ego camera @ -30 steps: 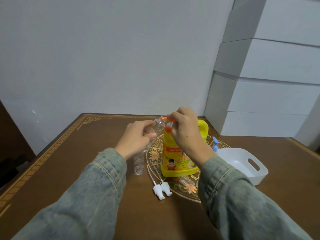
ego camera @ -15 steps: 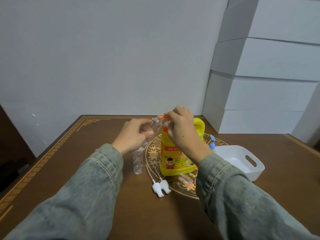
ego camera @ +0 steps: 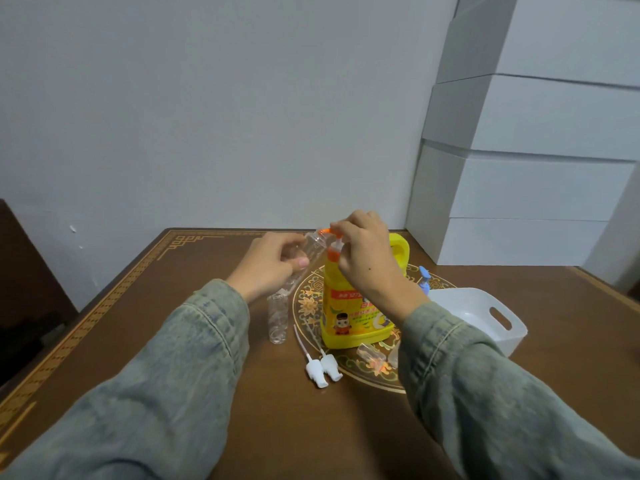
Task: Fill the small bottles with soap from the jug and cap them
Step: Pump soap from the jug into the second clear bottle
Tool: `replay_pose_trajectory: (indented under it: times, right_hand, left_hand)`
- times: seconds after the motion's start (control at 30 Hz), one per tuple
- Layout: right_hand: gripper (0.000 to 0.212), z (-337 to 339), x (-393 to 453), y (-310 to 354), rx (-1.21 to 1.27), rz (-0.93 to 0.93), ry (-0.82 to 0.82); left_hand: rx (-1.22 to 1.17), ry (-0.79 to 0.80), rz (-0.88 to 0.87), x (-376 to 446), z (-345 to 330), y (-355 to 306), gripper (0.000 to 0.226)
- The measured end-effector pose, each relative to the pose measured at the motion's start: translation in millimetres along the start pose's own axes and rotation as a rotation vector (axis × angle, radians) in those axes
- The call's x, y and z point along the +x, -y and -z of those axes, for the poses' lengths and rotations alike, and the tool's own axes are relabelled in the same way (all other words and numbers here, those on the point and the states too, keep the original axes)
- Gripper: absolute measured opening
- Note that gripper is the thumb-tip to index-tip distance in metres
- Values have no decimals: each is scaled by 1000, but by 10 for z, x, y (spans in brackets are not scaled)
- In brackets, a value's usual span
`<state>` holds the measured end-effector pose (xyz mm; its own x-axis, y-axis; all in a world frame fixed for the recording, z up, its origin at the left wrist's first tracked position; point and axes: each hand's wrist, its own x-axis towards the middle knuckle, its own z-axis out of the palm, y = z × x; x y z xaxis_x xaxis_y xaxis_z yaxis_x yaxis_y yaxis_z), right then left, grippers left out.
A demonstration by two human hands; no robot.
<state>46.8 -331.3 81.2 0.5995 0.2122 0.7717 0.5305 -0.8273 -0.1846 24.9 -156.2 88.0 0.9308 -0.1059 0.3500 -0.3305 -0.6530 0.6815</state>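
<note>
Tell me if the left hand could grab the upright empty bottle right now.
Probably not yet: the left hand already holds a tilted bottle at the pump. The upright bottle stands unobstructed just below it.

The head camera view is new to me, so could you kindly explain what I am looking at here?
No machine here: a camera worn on a person's head looks down at their two bare hands over a brown wooden table. The left hand holds a small clear plastic bottle tilted up to the orange pump spout of a yellow soap jug, which the right hand presses. Another clear bottle stands beside the jug. Two white spray caps lie in front, and a white plastic basket sits at the right.
</note>
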Motion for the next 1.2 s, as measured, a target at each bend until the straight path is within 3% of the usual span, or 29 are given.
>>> replay_pose_trajectory:
  times: [0.2, 0.43, 0.63, 0.8, 1.1, 1.2]
  right_hand:
    - [35, -121, -193, -26, -33, 29, -30]
    - [26, -2, 50, 11, 8, -32, -3]
    - [25, -150, -38, -52, 26, -4, -106]
    - [42, -166, -151, -34, 14, 3, -27]
    - [29, -180, -53, -52, 46, -21, -121]
    - [37, -225, -154, -39, 22, -18, -114]
  left_hand:
    - [23, -4, 11, -57, -112, 137, 47]
    - [26, -35, -20, 14, -3, 14, 44]
    - [51, -26, -23, 1, -67, 104, 46]
    - [42, -21, -8, -36, -110, 158, 47]
    - [52, -55, -36, 6, -67, 94, 45]
    - [72, -31, -17, -45, -131, 160, 48]
